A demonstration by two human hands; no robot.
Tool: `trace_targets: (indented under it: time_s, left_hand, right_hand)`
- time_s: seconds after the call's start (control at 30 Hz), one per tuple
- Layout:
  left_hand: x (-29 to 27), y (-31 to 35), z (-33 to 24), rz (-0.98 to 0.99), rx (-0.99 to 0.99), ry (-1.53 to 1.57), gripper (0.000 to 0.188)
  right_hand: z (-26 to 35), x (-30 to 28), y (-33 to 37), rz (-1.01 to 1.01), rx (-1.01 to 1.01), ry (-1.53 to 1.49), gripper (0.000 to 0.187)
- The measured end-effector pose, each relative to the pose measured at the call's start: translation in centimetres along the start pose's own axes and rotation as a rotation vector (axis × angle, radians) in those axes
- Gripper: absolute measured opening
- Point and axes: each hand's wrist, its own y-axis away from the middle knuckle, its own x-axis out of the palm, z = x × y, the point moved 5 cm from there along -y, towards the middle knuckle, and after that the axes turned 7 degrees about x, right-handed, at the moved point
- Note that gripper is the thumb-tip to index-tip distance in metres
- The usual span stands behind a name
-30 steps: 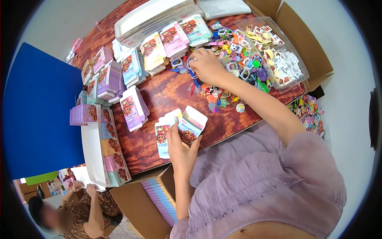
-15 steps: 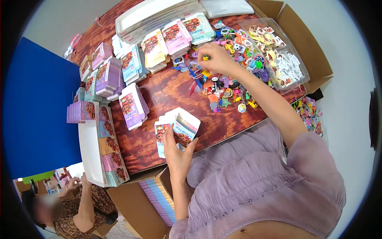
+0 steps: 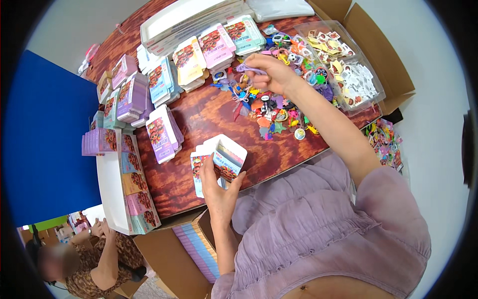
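Observation:
My left hand (image 3: 218, 192) grips a small light blue and white carton (image 3: 230, 170), thumb on one side and fingers on the other. The carton's top is open, with pale edges showing inside. Beneath and beside it lies another light blue carton (image 3: 197, 162). Over the heap of small plastic trinkets (image 3: 279, 112), my right hand (image 3: 273, 74) is closed with a purple trinket (image 3: 253, 69) pinched between thumb and fingers. The trinket's exact kind is too small to make out.
Stacks of flat cartons, including purple (image 3: 162, 134) and yellow (image 3: 189, 60), line the table's far left. A clear tray (image 3: 371, 107) holds white and yellow pieces at the right. A long white box (image 3: 112, 189) borders the left edge. Another person (image 3: 104, 249) sits at lower left.
My right hand has lifted a purple trinket from the heap, its fingers now pinched round it. My left hand keeps its grip on the open carton.

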Motion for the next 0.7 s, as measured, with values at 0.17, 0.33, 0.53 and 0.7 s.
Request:
trace_targets:
  time_s: [0.17, 0.33, 0.53, 0.7]
  left_hand:
    - [-0.4, 1.2, 0.1, -0.001, 0.001, 0.007, 0.078]
    - [-0.2, 0.8, -0.2, 0.009, 0.014, -0.064, 0.076]
    - [-1.0, 0.4, -0.4, -0.034, 0.021, -0.202, 0.074]
    - [-0.3, 0.3, -0.1, -0.046, 0.069, -0.247, 0.072]
  right_hand:
    - [0.4, 5.3, -0.4, -0.498, -0.311, 1.525, 0.023]
    - [-1.7, 4.8, -0.9, -0.525, -0.127, 1.866, 0.026]
    - [0.4, 5.0, 2.1, -0.394, -0.246, 1.354, 0.029]
    - [-1.8, 7.1, 5.2, -0.090, 0.016, 0.734, 0.027]
